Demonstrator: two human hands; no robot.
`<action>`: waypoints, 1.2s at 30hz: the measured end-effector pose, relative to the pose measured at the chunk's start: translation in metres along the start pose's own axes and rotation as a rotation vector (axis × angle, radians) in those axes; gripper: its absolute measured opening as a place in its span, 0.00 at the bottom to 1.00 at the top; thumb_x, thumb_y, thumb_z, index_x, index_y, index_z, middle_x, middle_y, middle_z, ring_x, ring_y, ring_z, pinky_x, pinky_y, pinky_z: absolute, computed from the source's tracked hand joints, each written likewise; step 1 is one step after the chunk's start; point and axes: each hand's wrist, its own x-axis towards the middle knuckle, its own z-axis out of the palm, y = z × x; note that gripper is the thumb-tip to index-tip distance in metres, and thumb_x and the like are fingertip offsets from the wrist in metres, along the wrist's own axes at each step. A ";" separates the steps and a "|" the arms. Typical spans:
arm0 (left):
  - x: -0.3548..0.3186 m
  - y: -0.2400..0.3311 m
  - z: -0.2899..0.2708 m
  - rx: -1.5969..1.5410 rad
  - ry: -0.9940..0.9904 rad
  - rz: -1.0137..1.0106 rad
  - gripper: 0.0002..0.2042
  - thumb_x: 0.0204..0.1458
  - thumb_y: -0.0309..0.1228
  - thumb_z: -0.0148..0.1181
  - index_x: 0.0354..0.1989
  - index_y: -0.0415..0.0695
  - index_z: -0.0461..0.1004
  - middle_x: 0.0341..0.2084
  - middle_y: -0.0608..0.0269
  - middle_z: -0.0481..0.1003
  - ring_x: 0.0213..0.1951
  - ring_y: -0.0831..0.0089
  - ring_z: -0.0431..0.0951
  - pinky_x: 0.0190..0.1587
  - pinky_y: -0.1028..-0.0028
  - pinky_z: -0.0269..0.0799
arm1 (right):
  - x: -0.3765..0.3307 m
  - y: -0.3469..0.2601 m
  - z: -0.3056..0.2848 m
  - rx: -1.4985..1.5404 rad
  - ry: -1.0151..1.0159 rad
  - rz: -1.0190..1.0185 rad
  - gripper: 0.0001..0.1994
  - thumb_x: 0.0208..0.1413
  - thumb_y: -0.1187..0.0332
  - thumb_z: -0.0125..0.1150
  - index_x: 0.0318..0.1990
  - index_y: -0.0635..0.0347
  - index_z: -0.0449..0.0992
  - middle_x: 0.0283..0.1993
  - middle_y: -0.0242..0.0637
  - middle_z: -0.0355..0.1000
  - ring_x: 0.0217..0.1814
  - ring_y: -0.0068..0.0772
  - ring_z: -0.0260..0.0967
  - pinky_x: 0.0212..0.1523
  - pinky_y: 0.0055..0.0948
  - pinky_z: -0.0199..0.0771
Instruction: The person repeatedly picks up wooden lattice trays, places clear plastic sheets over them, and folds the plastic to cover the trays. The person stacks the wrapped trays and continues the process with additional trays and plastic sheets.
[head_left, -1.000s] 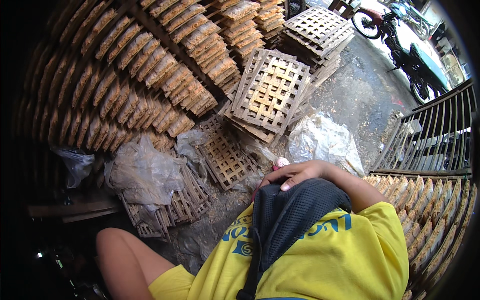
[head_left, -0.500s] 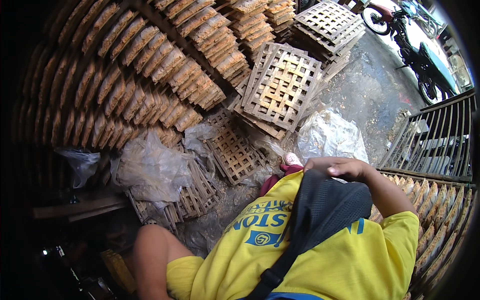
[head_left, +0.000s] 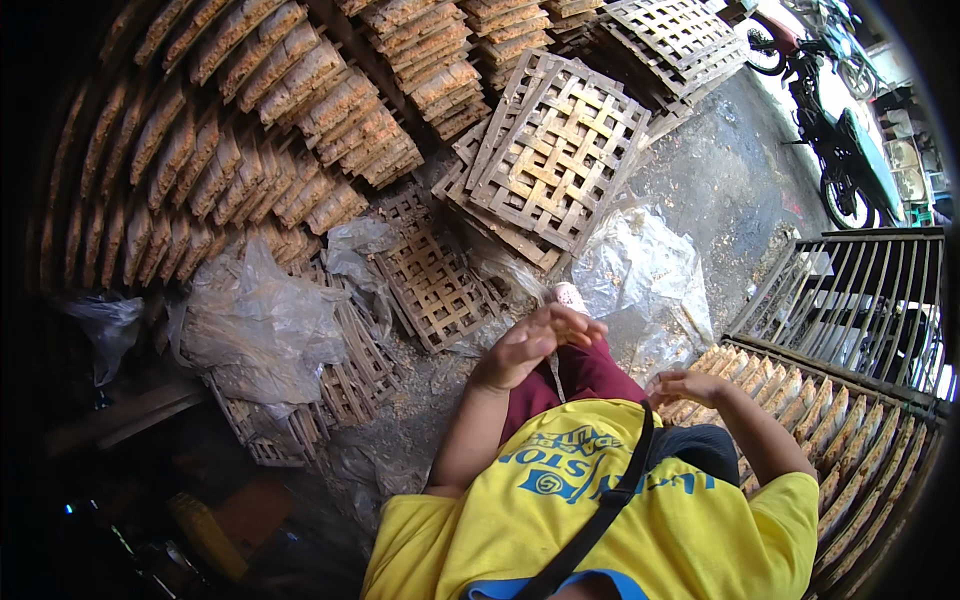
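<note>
I see left hand raised, fingers spread, nothing in it; right hand near black strap, can't tell grip. Black bag just below right hand, already slung on body. Lattice trays stacked beyond left hand, untouched.

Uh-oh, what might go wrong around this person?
Crumpled plastic lies by the person's foot, so stepping on it might make them slip. The stacked woven trays don't line up neatly, so a bump could perhaps slide one off. The right hand is close to the black strap, so fingers might get caught.
</note>
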 end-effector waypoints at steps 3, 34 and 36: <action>-0.080 -0.165 -0.122 0.572 0.777 -0.452 0.17 0.53 0.33 0.52 0.49 0.37 0.65 0.49 0.46 0.68 0.54 0.62 0.67 0.57 0.69 0.59 | 0.085 0.001 -0.032 -0.203 0.243 -0.016 0.16 0.58 0.60 0.49 0.48 0.59 0.68 0.46 0.39 0.72 0.47 0.33 0.70 0.49 0.33 0.66; -0.211 -0.386 -0.135 0.583 1.645 -1.130 0.13 0.46 0.30 0.52 0.40 0.39 0.72 0.37 0.50 0.75 0.43 0.59 0.74 0.46 0.67 0.68 | 0.123 -0.257 -0.136 -0.831 1.078 -1.068 0.32 0.33 0.73 0.70 0.52 0.56 0.66 0.36 0.36 0.67 0.38 0.35 0.61 0.42 0.33 0.60; -0.211 -0.385 -0.139 0.493 1.657 -1.008 0.12 0.46 0.30 0.53 0.40 0.41 0.72 0.37 0.51 0.75 0.41 0.58 0.74 0.46 0.67 0.69 | 0.065 -0.258 -0.162 -0.605 0.995 -1.198 0.34 0.38 0.73 0.68 0.57 0.61 0.61 0.42 0.35 0.68 0.40 0.30 0.66 0.43 0.28 0.65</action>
